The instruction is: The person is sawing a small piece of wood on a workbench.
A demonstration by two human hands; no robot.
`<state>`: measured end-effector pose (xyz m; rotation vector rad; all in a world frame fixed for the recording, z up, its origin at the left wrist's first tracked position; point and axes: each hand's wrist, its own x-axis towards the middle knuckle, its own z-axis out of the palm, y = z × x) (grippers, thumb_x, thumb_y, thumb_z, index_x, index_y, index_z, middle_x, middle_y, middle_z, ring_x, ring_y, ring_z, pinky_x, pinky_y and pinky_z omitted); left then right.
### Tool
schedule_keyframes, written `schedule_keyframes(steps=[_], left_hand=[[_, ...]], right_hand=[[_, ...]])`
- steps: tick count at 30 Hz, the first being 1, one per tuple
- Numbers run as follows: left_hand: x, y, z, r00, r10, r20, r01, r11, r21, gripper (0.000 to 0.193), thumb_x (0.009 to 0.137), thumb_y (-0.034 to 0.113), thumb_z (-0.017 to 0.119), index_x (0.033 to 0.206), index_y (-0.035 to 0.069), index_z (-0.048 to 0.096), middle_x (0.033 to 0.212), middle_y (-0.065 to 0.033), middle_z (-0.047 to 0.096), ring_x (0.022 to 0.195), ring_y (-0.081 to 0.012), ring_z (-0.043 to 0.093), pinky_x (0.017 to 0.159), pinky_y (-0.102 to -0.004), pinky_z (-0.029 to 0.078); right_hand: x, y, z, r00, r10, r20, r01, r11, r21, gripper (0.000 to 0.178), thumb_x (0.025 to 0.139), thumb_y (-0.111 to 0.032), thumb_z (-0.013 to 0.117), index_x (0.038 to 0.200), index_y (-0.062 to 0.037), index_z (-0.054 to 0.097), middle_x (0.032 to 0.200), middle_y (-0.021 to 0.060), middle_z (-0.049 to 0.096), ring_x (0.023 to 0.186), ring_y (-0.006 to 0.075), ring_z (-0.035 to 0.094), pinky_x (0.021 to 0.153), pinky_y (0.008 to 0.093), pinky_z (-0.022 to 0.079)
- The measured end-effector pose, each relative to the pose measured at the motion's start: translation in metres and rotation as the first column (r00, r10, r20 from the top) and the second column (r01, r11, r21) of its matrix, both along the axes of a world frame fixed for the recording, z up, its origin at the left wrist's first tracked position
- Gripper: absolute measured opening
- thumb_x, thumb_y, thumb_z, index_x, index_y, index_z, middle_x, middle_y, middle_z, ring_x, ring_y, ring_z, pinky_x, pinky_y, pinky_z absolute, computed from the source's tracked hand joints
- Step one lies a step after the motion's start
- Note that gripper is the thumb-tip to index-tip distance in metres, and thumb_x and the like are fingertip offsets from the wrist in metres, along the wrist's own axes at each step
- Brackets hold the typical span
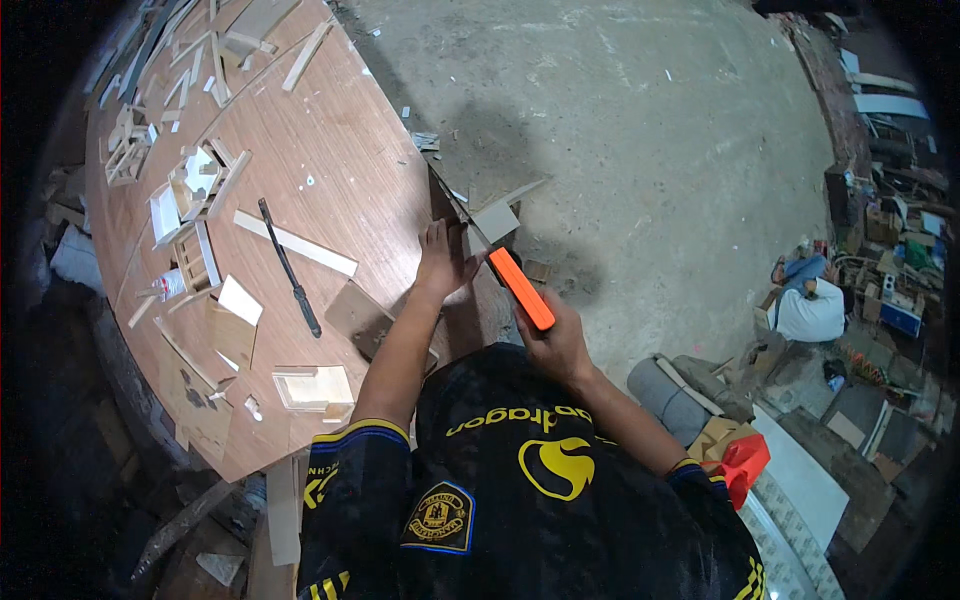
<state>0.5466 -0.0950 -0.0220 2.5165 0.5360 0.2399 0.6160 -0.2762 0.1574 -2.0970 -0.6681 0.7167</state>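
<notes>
My right hand (557, 335) is wrapped round the orange handle of a hand saw (521, 288). Its thin dark blade slants up and left, close past my left fingers, along the table's right edge. A pale wooden piece (495, 222) lies against the blade and juts out past the table's edge. With fingers bent, my left hand (443, 262) grips this piece near the blade; the fingertips are partly hidden. A brown flat board (352, 312) lies beside my left forearm on the wooden table (345, 190).
Left of my arm lie a black rod-like tool (288, 265), a pale strip (310, 245), a shallow wooden frame (312, 388) and small wooden models (195, 185). A person (808, 305) sits low at the right. Boards and a red bag (742, 465) lie at the lower right.
</notes>
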Motion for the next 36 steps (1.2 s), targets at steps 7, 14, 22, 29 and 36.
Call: schedule_keyframes(steps=[7,14,22,29,36], left_hand=[[-0.008,-0.001,-0.007,0.985,0.002,-0.171,-0.001,1.0,0.003,0.074,0.077,0.047,0.069,0.128,-0.002,0.047,0.131,-0.0277,0.041,0.123,-0.0417,0.036,0.105,-0.0514,0.028],[-0.005,0.0,-0.004,0.991,0.04,-0.126,-0.045,0.998,-0.038,0.075,0.078,0.051,0.068,0.127,-0.002,0.048,0.129,-0.0273,0.042,0.121,-0.0422,0.038,0.103,-0.0522,0.031],[-0.006,0.002,-0.012,0.998,0.004,-0.061,-0.007,0.999,-0.05,0.072,0.078,0.049,0.069,0.125,-0.003,0.049,0.124,-0.0258,0.044,0.12,-0.0419,0.039,0.1,-0.052,0.032],[0.001,0.002,-0.003,0.993,-0.026,-0.113,0.021,0.999,-0.045,0.074,0.079,0.048,0.068,0.127,-0.004,0.047,0.128,-0.0265,0.042,0.121,-0.0428,0.038,0.102,-0.0522,0.031],[-0.01,0.005,-0.022,0.981,-0.037,-0.189,0.029,0.999,-0.042,0.08,0.077,0.048,0.069,0.13,-0.006,0.042,0.137,-0.0311,0.036,0.128,-0.0459,0.033,0.107,-0.0537,0.028]], right_hand=[[-0.005,0.005,0.008,0.998,-0.028,-0.057,0.027,0.999,-0.021,0.018,0.086,-0.013,0.065,0.094,-0.0016,0.053,0.079,0.0235,0.06,0.077,0.0437,0.061,0.066,0.0401,0.048],[-0.003,0.004,0.01,0.996,-0.015,-0.088,0.009,0.997,-0.077,0.018,0.087,-0.013,0.064,0.097,-0.0018,0.054,0.079,0.0245,0.061,0.078,0.0443,0.061,0.066,0.039,0.048],[-0.005,0.0,0.002,0.993,0.045,-0.108,-0.05,0.998,-0.044,0.022,0.087,-0.013,0.063,0.104,-0.0025,0.053,0.087,0.0249,0.059,0.084,0.045,0.058,0.069,0.0431,0.047],[-0.004,0.002,0.004,0.989,0.038,-0.141,-0.051,0.995,-0.085,0.023,0.088,-0.014,0.063,0.105,-0.0036,0.051,0.088,0.0253,0.059,0.085,0.0468,0.057,0.067,0.0442,0.047],[-0.004,0.005,0.003,0.991,0.055,-0.123,-0.063,0.996,-0.056,0.022,0.088,-0.014,0.063,0.101,-0.0035,0.049,0.085,0.0245,0.059,0.083,0.0469,0.058,0.067,0.0443,0.047]])
